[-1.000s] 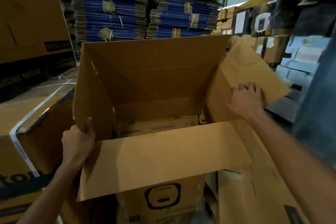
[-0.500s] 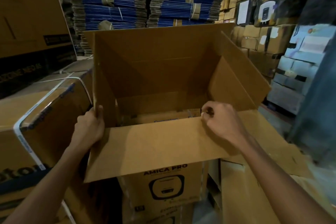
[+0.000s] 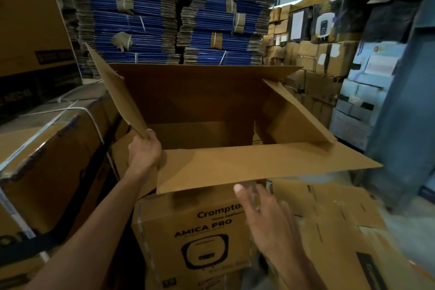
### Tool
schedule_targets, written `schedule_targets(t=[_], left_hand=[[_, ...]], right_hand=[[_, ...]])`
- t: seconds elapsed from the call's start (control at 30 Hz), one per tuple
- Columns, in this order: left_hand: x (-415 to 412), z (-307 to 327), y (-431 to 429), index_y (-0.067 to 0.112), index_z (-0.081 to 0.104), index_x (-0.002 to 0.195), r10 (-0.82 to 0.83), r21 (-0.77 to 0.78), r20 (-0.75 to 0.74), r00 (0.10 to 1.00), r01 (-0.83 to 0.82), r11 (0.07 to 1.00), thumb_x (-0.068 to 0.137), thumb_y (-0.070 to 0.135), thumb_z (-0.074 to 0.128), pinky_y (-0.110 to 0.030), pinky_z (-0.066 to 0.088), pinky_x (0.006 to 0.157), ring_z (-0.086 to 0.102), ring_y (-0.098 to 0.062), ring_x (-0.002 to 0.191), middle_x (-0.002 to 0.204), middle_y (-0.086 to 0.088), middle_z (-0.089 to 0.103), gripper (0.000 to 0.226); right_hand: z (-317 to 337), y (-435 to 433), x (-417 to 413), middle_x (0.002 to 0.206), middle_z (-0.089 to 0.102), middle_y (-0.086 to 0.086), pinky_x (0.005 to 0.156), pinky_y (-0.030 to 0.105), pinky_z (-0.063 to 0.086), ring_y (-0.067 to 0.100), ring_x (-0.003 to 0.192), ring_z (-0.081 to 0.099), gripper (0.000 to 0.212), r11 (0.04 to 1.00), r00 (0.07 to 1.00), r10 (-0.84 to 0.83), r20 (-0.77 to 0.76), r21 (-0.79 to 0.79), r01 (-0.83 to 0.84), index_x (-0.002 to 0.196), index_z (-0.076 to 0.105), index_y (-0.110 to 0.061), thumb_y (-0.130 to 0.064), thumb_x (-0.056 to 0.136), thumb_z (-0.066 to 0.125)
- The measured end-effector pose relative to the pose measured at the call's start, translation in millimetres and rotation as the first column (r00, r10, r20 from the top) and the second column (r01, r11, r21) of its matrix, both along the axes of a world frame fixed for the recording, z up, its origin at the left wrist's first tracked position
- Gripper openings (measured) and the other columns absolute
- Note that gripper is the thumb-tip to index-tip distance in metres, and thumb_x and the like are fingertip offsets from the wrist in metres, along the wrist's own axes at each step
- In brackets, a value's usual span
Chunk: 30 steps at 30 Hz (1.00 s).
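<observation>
Both hands work the box flaps: your left hand grips the left flap; your right hand, fingers spread below the near flap, should raise it next.

Bare left forearm comes in from near left and reaches up and far. Back of left hand faces the camera, fingers curled round the bottom corner of the side flap, thumb on its inner side. Bare right forearm enters from near right. The right hand is lower and nearer, fingers spread and loose, blurred, holding nothing. Thumb tip points up, just under the near flap edge; contact can't be told. Hands well apart.
</observation>
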<state>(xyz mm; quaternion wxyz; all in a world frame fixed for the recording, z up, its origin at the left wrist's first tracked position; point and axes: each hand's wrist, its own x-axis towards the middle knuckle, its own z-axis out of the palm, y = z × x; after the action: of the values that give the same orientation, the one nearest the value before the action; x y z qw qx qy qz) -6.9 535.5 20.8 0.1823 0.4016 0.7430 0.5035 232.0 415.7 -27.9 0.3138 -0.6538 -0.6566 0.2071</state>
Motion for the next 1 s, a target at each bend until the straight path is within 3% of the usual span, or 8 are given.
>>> schedule_targets(t=[0.07,0.13,0.27,0.37,0.6,0.8,0.9,1.0], left_hand=[[3,2,-1,0.008,0.053,0.108,-0.024,0.007,-0.021,0.999,0.024,1.0,0.111,0.039,0.031,-0.03,0.038,0.053,0.05,-0.017,0.065,0.081,-0.005,0.054,0.038],[5,4,-4,0.008,0.055,0.106,-0.066,0.014,-0.015,0.998,0.066,0.998,0.111,0.037,0.033,-0.028,0.037,0.052,0.05,-0.016,0.063,0.081,-0.006,0.056,0.036],[9,7,-20,0.021,0.046,0.082,-0.158,0.002,-0.097,0.983,0.158,0.987,0.11,0.035,0.034,-0.028,0.04,0.053,0.053,-0.013,0.066,0.081,-0.004,0.056,0.033],[13,7,-33,0.027,0.038,0.075,-0.241,-0.043,-0.225,0.944,0.237,0.97,0.111,0.034,0.032,-0.025,0.039,0.051,0.051,-0.011,0.064,0.075,0.001,0.051,0.037],[14,11,-42,0.023,0.05,0.081,-0.396,-0.039,-0.148,0.906,0.395,0.918,0.109,0.038,0.039,-0.052,0.063,0.072,0.068,-0.022,0.072,0.082,-0.008,0.061,0.034],[7,19,-44,0.015,0.054,0.087,-0.414,-0.1,-0.257,0.873,0.402,0.91,0.109,0.035,0.038,-0.036,0.063,0.065,0.071,-0.017,0.072,0.086,-0.007,0.064,0.035],[5,12,-49,0.025,0.047,0.084,-0.379,-0.054,-0.224,0.898,0.377,0.925,0.11,0.032,0.038,-0.036,0.062,0.065,0.071,-0.021,0.079,0.086,0.0,0.061,0.028],[4,1,-54,0.022,0.049,0.084,-0.34,-0.013,-0.22,0.914,0.346,0.938,0.109,0.032,0.039,-0.033,0.061,0.058,0.068,-0.017,0.066,0.08,-0.003,0.062,0.029]], right_hand=[[-15,10,1,0.14,0.058,-0.01,0.098,0.039,0.048,0.015,0.114,0.064,0.083,0.985,0.983,-0.014,-0.184,-0.174,-0.018,0.151,0.0,-0.058,-0.093,0.077,0.009],[-25,20,3,0.155,0.044,-0.007,0.102,0.054,0.051,0.016,0.113,0.067,0.074,0.994,0.931,-0.007,-0.366,-0.101,-0.032,0.132,-0.017,-0.079,-0.102,0.069,0.014],[-10,37,5,0.151,0.045,-0.004,0.094,0.051,0.058,0.003,0.094,0.07,0.107,0.999,0.771,-0.008,-0.636,0.035,0.039,0.159,0.0,-0.048,-0.096,0.068,0.031],[9,50,2,0.159,0.037,-0.001,0.1,0.055,0.053,0.023,0.129,0.057,0.115,0.996,0.694,-0.042,-0.719,0.023,0.084,0.161,0.008,-0.036,-0.094,0.07,0.048],[59,82,6,0.113,0.06,0.002,0.089,0.054,0.059,0.022,0.103,0.063,0.032,0.988,0.568,-0.035,-0.822,0.057,0.144,0.123,0.051,-0.02,-0.038,0.098,0.057],[96,90,18,0.109,0.067,0.009,0.077,0.048,0.064,0.026,0.093,0.071,0.062,0.994,0.762,-0.094,-0.641,-0.022,0.103,0.117,0.058,-0.013,-0.059,0.075,0.064],[109,77,37,0.081,0.068,0.005,0.073,0.04,0.062,0.023,0.072,0.072,0.043,0.98,0.971,-0.197,-0.138,-0.033,0.194,0.094,0.063,-0.013,-0.056,0.089,0.062],[126,77,51,0.066,0.053,0.002,0.064,0.036,0.045,0.02,0.059,0.054,0.033,0.898,0.833,-0.42,0.36,0.301,0.322,0.069,0.054,-0.013,-0.031,0.095,0.063]])
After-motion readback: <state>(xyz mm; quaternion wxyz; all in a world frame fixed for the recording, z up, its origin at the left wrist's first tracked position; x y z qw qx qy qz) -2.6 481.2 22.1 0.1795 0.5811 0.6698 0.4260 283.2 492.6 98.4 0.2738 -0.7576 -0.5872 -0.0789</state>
